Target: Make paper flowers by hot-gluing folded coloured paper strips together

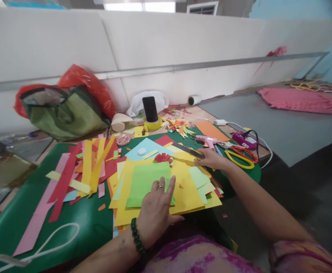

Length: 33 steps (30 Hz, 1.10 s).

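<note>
My left hand (156, 206) lies on the green paper sheet (147, 180), fingers stretched out and slightly spread over its lower right part. Beneath that sheet is a stack of yellow paper (184, 178). To the right, my right hand (211, 157) closes round the near end of a dark ruler (184, 149), which slants away to the upper left over the papers. A red paper flower (163, 158) sits just behind the green sheet. Behind it, a small white cap (141, 151) rests on light blue paper (151, 146).
Coloured paper strips (93, 163) lie left on the green table covering (97, 223). At right are scissors (240, 155), a pink glue gun (207, 141) and a purple power strip (244, 140) with cables. A phone (150, 109) stands behind, near a green bag (63, 113).
</note>
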Motion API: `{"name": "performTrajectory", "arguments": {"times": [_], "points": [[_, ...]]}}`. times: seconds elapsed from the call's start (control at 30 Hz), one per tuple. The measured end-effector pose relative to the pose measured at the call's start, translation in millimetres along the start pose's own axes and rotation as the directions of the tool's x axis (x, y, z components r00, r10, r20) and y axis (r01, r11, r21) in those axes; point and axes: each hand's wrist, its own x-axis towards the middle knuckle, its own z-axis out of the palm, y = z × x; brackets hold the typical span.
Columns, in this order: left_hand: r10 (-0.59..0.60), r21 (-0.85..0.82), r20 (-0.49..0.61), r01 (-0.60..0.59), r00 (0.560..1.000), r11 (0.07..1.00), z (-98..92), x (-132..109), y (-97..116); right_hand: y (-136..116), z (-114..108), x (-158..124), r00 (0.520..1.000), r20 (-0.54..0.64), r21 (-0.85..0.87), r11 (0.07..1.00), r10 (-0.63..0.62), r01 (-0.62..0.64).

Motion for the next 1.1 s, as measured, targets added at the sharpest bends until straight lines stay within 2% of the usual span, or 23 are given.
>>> {"name": "performTrajectory", "arguments": {"times": [0.07,0.13,0.2,0.23,0.3,0.37,0.43,0.53,0.63,0.8,0.9,0.97,1.03,1.1], "points": [[0.008,-0.019,0.011,-0.007,1.000,1.000,0.4,0,-1,3,1,-7,0.999,-0.039,-0.011,1.000,-0.003,0.003],[0.049,-0.053,0.002,-0.049,0.999,0.997,-0.7,-3,-6,5,2,-14,0.985,-0.171,-0.028,0.999,0.033,-0.038],[0.103,-0.099,-0.043,-0.107,0.994,0.989,-4.0,-8,-18,1,3,-22,0.951,-0.305,-0.017,0.998,0.053,-0.061],[0.122,-0.118,-0.071,-0.130,0.990,0.984,-6.5,-10,-25,-4,4,-26,0.941,-0.337,-0.005,0.999,0.043,-0.047],[0.127,-0.127,-0.092,-0.138,0.988,0.982,-12.2,-14,-41,-18,6,-31,0.949,-0.316,0.009,1.000,-0.018,0.022],[0.120,-0.126,-0.045,-0.125,0.992,0.984,-17.3,-16,-53,-35,10,-29,0.965,-0.249,-0.021,0.996,-0.088,0.086],[0.109,-0.135,0.013,-0.106,0.994,0.985,-20.0,-16,-59,-51,16,-19,0.980,-0.157,-0.084,0.990,-0.125,0.113],[0.079,-0.163,0.055,-0.069,0.995,0.984,-18.6,-16,-61,-66,25,5,0.992,-0.059,-0.156,0.982,-0.112,0.102],[0.056,-0.192,0.076,-0.040,0.996,0.981,-14.2,-17,-61,-70,32,28,0.993,-0.060,-0.177,0.980,-0.105,0.093],[0.039,-0.250,0.053,-0.025,0.998,0.968,-13.2,-13,-64,-72,26,48,0.983,-0.169,-0.178,0.983,-0.072,0.042],[-0.012,-0.261,-0.010,0.009,1.000,0.965,-14.5,-2,-62,-69,13,41,0.964,-0.259,-0.130,0.991,-0.062,0.029],[-0.003,-0.279,-0.019,-0.003,1.000,0.960,-13.6,6,-61,-64,5,24,0.952,-0.301,-0.073,0.997,-0.058,0.038],[0.015,-0.320,-0.021,-0.021,1.000,0.947,-11.7,11,-60,-54,0,-1,0.960,-0.275,-0.010,0.999,-0.053,0.053],[0.029,-0.373,-0.022,-0.035,0.999,0.927,-9.9,14,-62,-41,-2,-29,0.980,-0.190,0.064,0.996,-0.049,0.063]]}}
